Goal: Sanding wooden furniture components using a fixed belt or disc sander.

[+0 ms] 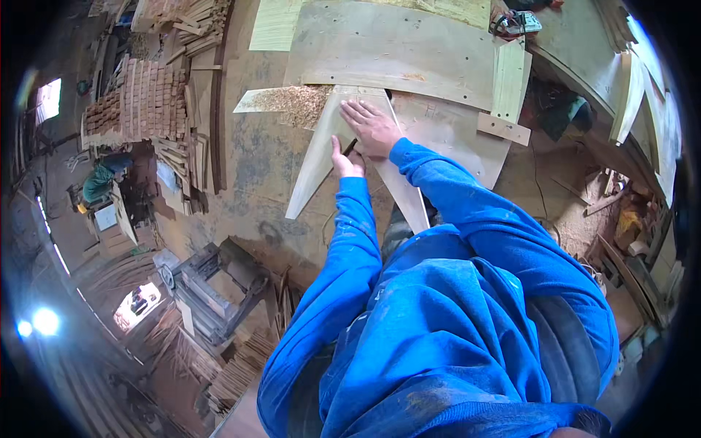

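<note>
A pale V-shaped wooden piece (320,159) lies before me, its joined end against the edge of a large plywood board (383,49) and its two tapered legs spreading towards my body. My right hand (372,128) rests flat, fingers extended, on the upper part of the right leg. Just below it, my left hand (348,160) is at the inner side of the V, thumb raised, with a small dark object (350,147) between thumb and fingers. What that object is, I cannot tell. Wood shavings (306,104) are heaped on a pale board left of the V.
A corded power tool (517,23) sits at the upper right. A short drilled wooden strip (504,129) lies on the plywood's right side. Stacked wood blocks (153,98) stand at the left, a heavy machine (213,290) at the lower left. A person in green (98,180) is far left.
</note>
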`<state>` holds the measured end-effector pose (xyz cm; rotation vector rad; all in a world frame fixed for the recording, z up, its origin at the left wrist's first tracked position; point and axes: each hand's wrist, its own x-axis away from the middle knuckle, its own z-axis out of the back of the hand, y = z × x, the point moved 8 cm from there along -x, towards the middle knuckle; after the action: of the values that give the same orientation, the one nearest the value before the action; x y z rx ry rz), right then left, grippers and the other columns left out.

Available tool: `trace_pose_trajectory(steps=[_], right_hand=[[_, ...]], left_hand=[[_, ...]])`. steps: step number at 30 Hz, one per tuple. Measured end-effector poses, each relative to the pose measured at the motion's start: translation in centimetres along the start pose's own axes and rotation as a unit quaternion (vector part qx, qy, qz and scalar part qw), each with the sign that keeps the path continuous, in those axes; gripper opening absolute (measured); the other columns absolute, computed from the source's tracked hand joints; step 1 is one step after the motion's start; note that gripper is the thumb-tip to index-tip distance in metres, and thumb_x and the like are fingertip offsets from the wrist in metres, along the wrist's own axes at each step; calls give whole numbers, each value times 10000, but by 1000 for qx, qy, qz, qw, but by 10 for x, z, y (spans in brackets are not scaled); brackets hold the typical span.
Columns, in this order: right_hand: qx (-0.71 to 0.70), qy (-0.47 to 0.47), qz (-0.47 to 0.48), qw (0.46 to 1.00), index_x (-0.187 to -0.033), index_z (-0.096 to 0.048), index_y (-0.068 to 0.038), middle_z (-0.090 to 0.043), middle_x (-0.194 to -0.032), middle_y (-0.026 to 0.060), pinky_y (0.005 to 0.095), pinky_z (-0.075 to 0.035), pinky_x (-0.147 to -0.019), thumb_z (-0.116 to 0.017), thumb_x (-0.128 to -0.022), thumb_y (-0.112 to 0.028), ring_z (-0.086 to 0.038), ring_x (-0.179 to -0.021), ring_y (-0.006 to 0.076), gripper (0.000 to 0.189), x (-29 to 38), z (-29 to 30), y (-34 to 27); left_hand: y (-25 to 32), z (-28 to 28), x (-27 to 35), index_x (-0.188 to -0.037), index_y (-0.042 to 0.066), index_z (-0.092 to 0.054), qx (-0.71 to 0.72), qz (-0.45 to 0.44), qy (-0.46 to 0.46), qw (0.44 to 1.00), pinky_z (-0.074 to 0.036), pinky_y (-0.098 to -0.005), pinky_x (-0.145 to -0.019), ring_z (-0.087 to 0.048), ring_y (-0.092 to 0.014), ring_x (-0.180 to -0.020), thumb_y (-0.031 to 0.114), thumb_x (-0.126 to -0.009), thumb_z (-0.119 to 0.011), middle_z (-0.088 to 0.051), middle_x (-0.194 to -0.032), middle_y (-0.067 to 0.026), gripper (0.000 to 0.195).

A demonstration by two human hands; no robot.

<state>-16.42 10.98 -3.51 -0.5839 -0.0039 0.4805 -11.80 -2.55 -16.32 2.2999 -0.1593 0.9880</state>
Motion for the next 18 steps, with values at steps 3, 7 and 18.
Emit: trace_pose_trajectory(steps=[3,7,18], right_hand=[[4,3,-4,1000,-1576,-378,7,-328,-1677,168,403,-198,-1310,-671,-764,-259,-281,-1572,272,904,1,1,0],[19,-13,-15,1000,-1572,-383,13,-342,-1671,165,401,-198,-1311,-672,-758,-258,-294,-1567,268,906,2,-2,0],[19,9,-13,1000,-1581,-373,4,-335,-1678,149,395,-194,-1314,-693,-738,-283,-290,-1569,249,946,3,-1,-1]], left_hand=[[3,-1,2,-1467,9,-518,1,-18,1,1000,-394,-464,-1172,-541,-321,-1347,438,-1032,-622,-587,-1466,-138,620],[5,-3,5,-1471,10,-511,-2,-23,-4,1000,-395,-463,-1170,-535,-319,-1355,423,-1045,-600,-580,-1473,-137,601],[3,1,1,-1494,21,-485,8,18,-1,1000,-374,-477,-1188,-516,-328,-1379,439,-1052,-578,-555,-1499,-138,615]])
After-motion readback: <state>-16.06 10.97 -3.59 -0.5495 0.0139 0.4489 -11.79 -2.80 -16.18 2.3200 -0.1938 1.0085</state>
